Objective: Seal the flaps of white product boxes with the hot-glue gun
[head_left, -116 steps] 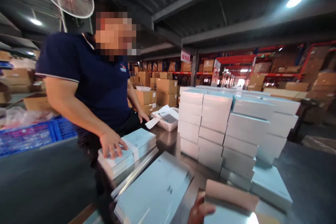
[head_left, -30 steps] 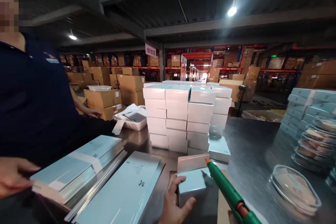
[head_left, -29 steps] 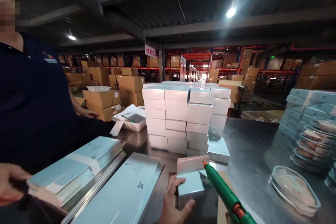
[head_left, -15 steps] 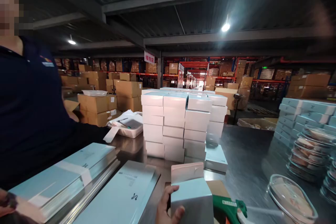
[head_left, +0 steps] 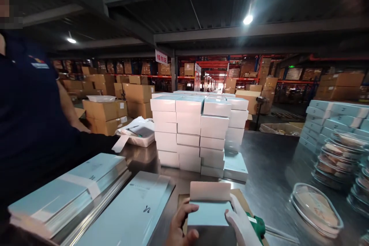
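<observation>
**Box flap now faces me, glue gun lowered**

Box [head_left: 210, 215] sits at the near table edge, clasped by my left hand [head_left: 180, 226] and gloved right hand [head_left: 240, 225]. My green glue gun [head_left: 257, 227], raised at the flap a second ago, now lies beside it. Beyond stand the stacked boxes [head_left: 198, 132].

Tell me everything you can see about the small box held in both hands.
The small box is pale blue-grey, apparently smooth cardboard, with its pinkish-white flap standing open at the far edge. It sits near the bottom of the view over a brown cardboard sheet on the metal table. The left hand grips its left side, and the gloved right hand presses its right side. Its underside is hidden.
</observation>
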The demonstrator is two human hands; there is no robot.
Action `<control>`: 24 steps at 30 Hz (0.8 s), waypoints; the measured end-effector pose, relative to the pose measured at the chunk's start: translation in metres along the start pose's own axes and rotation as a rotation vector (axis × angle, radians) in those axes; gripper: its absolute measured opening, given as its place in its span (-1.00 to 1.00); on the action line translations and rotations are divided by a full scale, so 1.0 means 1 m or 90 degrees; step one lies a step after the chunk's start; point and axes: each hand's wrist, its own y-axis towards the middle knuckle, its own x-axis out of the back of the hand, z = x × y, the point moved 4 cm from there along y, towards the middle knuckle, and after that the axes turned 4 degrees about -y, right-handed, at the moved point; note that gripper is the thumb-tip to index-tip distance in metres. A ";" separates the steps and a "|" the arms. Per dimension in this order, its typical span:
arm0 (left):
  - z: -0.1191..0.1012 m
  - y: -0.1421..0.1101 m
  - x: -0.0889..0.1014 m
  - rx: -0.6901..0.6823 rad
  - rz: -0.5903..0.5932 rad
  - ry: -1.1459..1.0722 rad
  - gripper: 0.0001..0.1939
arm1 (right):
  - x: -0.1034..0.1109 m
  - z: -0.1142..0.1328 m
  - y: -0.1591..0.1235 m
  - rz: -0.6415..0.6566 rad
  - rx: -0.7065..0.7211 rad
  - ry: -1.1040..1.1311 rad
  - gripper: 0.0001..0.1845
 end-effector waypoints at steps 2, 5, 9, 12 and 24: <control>-0.005 0.004 0.002 -0.034 0.057 0.015 -0.35 | 0.001 0.003 0.002 0.064 0.024 0.010 -0.26; -0.012 0.009 0.000 -0.087 0.089 0.039 -0.48 | 0.002 0.012 0.003 0.160 0.106 0.017 -0.13; -0.018 0.014 -0.002 -0.120 0.024 -0.059 -0.54 | 0.008 0.015 -0.005 0.139 0.205 0.016 -0.34; -0.029 0.022 -0.004 -0.178 0.072 -0.026 -0.60 | 0.007 0.023 -0.014 0.141 0.259 -0.024 -0.68; -0.057 0.028 -0.010 -0.279 0.271 0.104 -0.72 | 0.006 0.039 -0.030 0.139 0.356 -0.070 -0.50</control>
